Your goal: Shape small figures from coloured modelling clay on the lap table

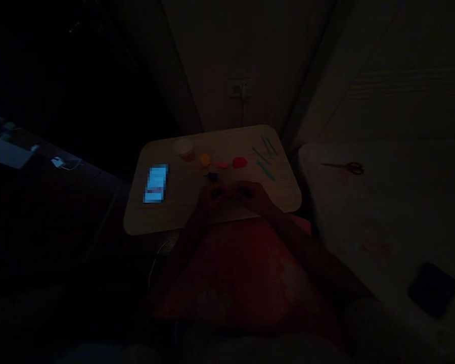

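In the dim light, my left hand (pixel 211 196) and my right hand (pixel 255 196) are close together over the near edge of a small wooden table (pixel 182 202). The fingers of both are curled in, and dark shapes show at them, too dim to name. Just beyond my left hand lies a small dark lump (pixel 212 176). Farther back sit a yellow-orange lump (pixel 205 160), a pink piece (pixel 222 165) and a red lump (pixel 239 162), which look like modelling clay. A pale cup (pixel 184 149) stands behind them at the left.
A lit phone (pixel 155 183) lies on the table's left side. Thin green sticks (pixel 268 146) and a green knife-like tool (pixel 266 170) lie at its right. Scissors (pixel 351 168) and a dark square object (pixel 433 289) rest on the pale surface at right. A wall socket (pixel 240 88) holds a plug.
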Tool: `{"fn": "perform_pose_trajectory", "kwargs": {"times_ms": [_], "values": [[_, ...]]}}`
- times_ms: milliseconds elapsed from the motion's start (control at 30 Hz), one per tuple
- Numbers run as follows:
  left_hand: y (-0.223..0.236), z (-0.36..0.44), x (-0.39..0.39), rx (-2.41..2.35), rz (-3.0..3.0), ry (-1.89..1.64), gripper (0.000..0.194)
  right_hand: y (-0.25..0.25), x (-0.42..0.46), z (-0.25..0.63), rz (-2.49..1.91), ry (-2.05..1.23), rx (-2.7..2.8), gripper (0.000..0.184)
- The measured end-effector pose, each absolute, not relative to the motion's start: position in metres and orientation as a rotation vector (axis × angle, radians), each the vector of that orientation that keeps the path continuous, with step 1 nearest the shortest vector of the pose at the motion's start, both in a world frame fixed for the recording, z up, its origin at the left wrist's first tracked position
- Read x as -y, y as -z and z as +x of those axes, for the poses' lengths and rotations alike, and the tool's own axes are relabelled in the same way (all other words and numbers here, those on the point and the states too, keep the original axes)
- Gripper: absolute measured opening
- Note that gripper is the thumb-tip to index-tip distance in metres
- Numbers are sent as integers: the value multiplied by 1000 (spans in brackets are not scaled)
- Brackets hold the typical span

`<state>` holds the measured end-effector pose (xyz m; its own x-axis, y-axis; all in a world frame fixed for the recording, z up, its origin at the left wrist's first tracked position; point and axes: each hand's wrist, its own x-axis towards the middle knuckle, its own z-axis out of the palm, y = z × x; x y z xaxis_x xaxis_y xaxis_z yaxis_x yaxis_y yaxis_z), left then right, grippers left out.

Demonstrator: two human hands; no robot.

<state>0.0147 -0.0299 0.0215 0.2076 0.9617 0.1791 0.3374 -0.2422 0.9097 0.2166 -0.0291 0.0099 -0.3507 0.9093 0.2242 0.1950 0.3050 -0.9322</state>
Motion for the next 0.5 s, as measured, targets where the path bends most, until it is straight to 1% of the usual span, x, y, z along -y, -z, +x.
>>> {"fn": "perform_pose_trajectory", "kwargs": {"times_ms": [300, 500], "values": [[-21, 17, 29, -1220, 1722, -1004, 25, 0, 24, 217, -1073, -1150, 1551, 25], [-21, 17, 30, -1193, 1769, -1022, 25, -3, 25, 215, -1068, -1139, 1557, 27]]}}
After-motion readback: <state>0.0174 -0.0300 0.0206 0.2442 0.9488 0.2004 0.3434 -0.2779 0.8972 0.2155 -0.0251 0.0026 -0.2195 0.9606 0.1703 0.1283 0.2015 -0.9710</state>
